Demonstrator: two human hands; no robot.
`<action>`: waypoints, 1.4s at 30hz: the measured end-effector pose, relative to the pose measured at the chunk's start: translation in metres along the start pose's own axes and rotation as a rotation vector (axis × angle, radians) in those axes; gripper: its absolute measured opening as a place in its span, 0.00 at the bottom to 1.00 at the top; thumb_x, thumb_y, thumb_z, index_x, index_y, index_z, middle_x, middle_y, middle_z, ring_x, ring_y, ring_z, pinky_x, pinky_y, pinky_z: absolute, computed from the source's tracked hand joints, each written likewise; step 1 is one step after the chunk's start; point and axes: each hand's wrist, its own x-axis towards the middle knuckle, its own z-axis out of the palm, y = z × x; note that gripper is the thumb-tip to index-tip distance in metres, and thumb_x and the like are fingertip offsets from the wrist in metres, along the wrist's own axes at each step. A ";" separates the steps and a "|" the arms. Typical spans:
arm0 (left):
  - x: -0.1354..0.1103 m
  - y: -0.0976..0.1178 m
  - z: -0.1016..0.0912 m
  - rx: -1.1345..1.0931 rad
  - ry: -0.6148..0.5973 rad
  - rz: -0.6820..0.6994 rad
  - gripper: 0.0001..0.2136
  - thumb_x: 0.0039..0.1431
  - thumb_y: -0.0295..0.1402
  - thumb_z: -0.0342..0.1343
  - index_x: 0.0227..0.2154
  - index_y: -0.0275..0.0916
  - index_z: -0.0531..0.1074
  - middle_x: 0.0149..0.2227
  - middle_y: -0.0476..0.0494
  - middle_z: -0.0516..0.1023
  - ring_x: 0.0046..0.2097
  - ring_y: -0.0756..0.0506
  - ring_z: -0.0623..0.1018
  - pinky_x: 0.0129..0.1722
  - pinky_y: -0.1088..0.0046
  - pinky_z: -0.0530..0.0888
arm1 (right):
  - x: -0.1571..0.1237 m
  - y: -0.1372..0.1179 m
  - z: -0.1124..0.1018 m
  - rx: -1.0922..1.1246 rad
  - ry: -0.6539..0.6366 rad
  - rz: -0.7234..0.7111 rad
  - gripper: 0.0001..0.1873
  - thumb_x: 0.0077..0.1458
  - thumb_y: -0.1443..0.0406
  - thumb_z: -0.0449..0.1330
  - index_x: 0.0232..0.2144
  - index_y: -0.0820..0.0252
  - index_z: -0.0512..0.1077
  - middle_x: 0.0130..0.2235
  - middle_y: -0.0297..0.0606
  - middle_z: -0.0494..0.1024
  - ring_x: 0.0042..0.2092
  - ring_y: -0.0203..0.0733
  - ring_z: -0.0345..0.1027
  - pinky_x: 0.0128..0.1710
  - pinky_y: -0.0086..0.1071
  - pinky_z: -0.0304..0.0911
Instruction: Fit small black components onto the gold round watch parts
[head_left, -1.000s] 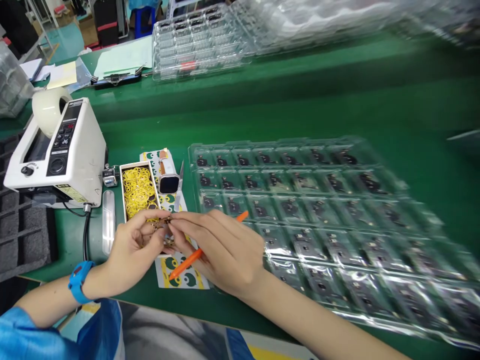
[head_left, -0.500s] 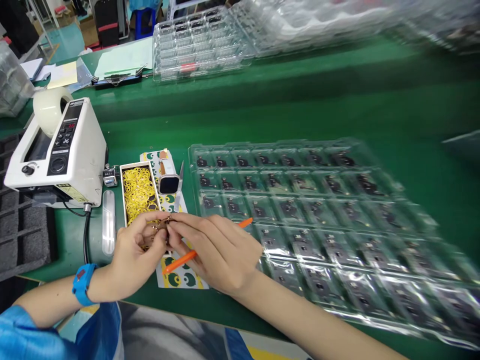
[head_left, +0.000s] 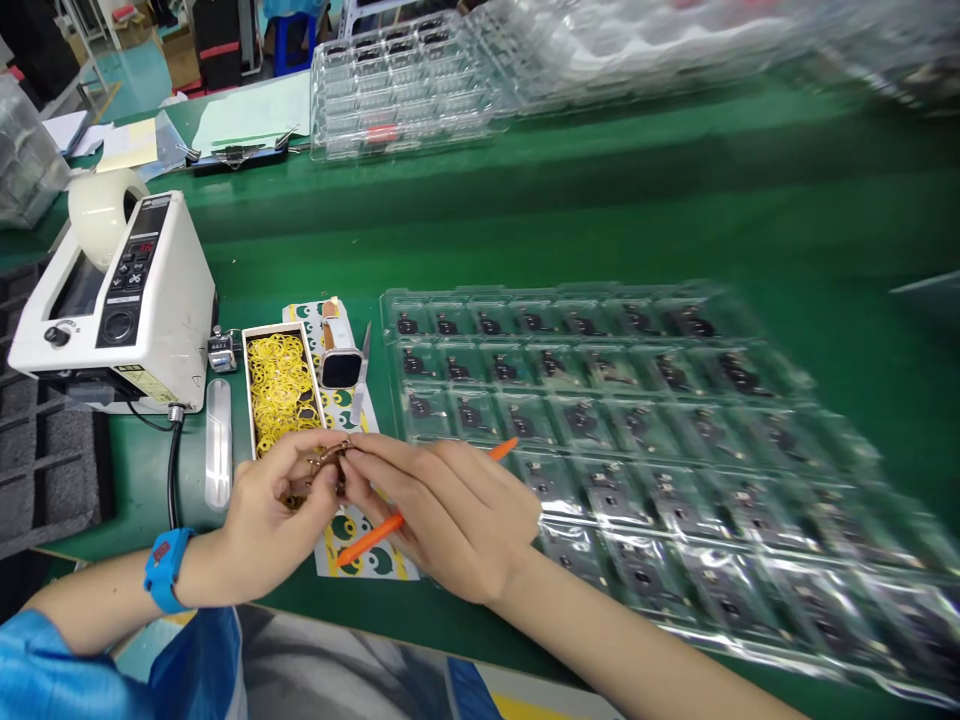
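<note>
Between the fingertips of both my hands is a small copper-brown part (head_left: 330,458), thin and curved like a flexible circuit; fingers cover much of it. My left hand (head_left: 270,535) is closed, pinching the part between thumb and forefinger. From the right, my right hand (head_left: 469,520) pinches its other end with the fingertips. A slim orange stick (head_left: 369,540) also rests in my right hand, running slantwise under the fingers and out behind the knuckles. Just beyond my left hand, a box (head_left: 247,400) holds yellow rubber rings (head_left: 281,385).
A clear compartment tray (head_left: 555,440) with dark small parts spreads to the right. At left stand a white tape dispenser (head_left: 169,300), a tally counter (head_left: 223,350) and grey foam (head_left: 67,470). A smartwatch (head_left: 341,368) and tweezers (head_left: 364,365) lie beyond the hands. More clear trays (head_left: 405,95) are behind.
Both hands have shifted slightly right in view, the right hand a little more. The copper-brown part shows more between the fingertips. The orange stick has moved along with the right hand.
</note>
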 end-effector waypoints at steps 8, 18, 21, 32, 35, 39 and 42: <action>-0.002 -0.003 -0.003 0.020 -0.029 0.030 0.11 0.63 0.31 0.51 0.47 0.38 0.72 0.32 0.44 0.82 0.32 0.48 0.80 0.31 0.77 0.75 | 0.000 -0.003 -0.004 -0.047 -0.013 -0.010 0.02 0.59 0.72 0.59 0.36 0.66 0.71 0.32 0.46 0.82 0.25 0.38 0.68 0.22 0.32 0.60; 0.017 0.004 -0.003 -0.313 0.010 -0.221 0.09 0.51 0.33 0.63 0.31 0.37 0.69 0.22 0.53 0.75 0.25 0.52 0.76 0.28 0.79 0.74 | 0.001 -0.006 0.005 0.116 -0.017 0.201 0.04 0.58 0.71 0.59 0.35 0.61 0.66 0.32 0.41 0.80 0.28 0.38 0.69 0.25 0.31 0.63; 0.024 0.008 -0.008 -0.383 0.005 -0.292 0.13 0.46 0.36 0.67 0.26 0.37 0.68 0.22 0.53 0.75 0.23 0.52 0.76 0.26 0.78 0.74 | 0.007 -0.002 -0.004 0.308 -0.040 0.342 0.02 0.60 0.68 0.57 0.37 0.60 0.65 0.33 0.41 0.76 0.32 0.39 0.69 0.25 0.29 0.62; 0.025 0.019 -0.015 -0.237 -0.169 -0.332 0.10 0.42 0.30 0.62 0.20 0.38 0.64 0.17 0.56 0.67 0.18 0.53 0.71 0.15 0.81 0.62 | 0.010 0.009 -0.012 0.685 -0.423 0.320 0.07 0.64 0.72 0.48 0.36 0.58 0.62 0.30 0.35 0.69 0.30 0.36 0.63 0.27 0.28 0.61; 0.026 0.019 -0.014 -0.185 -0.174 -0.300 0.07 0.41 0.26 0.58 0.18 0.38 0.63 0.17 0.57 0.65 0.16 0.55 0.68 0.15 0.82 0.60 | 0.008 0.005 -0.010 0.638 -0.430 0.282 0.08 0.64 0.72 0.46 0.32 0.57 0.60 0.28 0.33 0.66 0.28 0.36 0.60 0.25 0.27 0.58; 0.027 0.019 -0.014 -0.168 -0.184 -0.298 0.07 0.41 0.26 0.58 0.19 0.38 0.64 0.17 0.57 0.65 0.16 0.56 0.66 0.16 0.81 0.60 | 0.010 0.004 -0.012 0.735 -0.538 0.407 0.15 0.67 0.68 0.43 0.26 0.56 0.54 0.23 0.28 0.59 0.22 0.34 0.53 0.22 0.26 0.53; 0.027 0.019 -0.016 -0.204 -0.197 -0.341 0.10 0.43 0.32 0.63 0.21 0.37 0.65 0.18 0.56 0.66 0.17 0.56 0.67 0.16 0.81 0.60 | 0.014 0.008 -0.017 0.792 -0.653 0.484 0.15 0.68 0.63 0.41 0.27 0.56 0.56 0.24 0.29 0.61 0.23 0.33 0.54 0.22 0.27 0.54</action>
